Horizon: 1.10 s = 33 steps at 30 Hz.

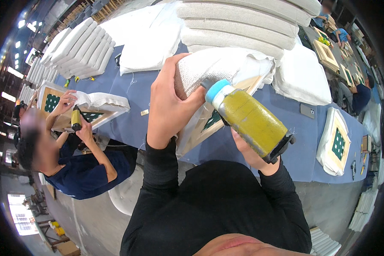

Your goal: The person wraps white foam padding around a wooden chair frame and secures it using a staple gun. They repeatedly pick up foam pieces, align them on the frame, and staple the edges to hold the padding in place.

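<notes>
My left hand (168,100) is closed on the edge of a seat cushion (219,64), thumb on the near side and fingers over the white woven fabric. The cushion is tilted up on the table, showing part of its pale wooden frame (192,136) and green webbing underneath. In my right hand (252,154) is a staple gun (254,121) with a worn yellow body and a blue band. Its nose end is close to my left thumb and the fabric edge. The gun's body hides most of my right fingers and part of the frame.
On the blue table (286,123) stands a tall cushion stack (239,25). A white cushion (300,74), a phone (307,111) and an upturned seat (335,143) are to the right. At left a co-worker (89,170) holds a similar tool against another seat (102,104).
</notes>
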{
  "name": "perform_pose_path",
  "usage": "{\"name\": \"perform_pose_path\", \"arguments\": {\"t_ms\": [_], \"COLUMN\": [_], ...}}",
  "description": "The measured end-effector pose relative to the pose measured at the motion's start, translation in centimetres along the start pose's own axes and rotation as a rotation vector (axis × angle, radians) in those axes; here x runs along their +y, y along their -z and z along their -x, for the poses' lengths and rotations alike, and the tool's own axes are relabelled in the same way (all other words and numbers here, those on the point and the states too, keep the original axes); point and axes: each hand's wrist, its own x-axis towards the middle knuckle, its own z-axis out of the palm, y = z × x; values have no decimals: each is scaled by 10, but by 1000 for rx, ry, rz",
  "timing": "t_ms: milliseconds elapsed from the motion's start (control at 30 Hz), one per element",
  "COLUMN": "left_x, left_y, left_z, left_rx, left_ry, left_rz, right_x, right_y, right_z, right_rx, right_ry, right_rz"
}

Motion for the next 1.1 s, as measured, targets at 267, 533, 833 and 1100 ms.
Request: {"name": "perform_pose_path", "arguments": {"t_ms": [267, 533, 833, 1100], "left_x": [-1, 3, 4, 3], "left_y": [-5, -7, -7, 1], "left_z": [2, 3, 2, 1], "left_rx": [14, 6, 7, -25], "left_ry": [6, 21, 23, 46], "left_rz": [27, 23, 13, 69], "right_x": [-2, -1, 0, -2], "right_y": [3, 6, 7, 13], "right_z": [4, 8, 6, 23], "right_rx": [-33, -33, -65, 15], "right_ry": [36, 14, 30, -520], "right_rz": [132, 89, 115, -331]}}
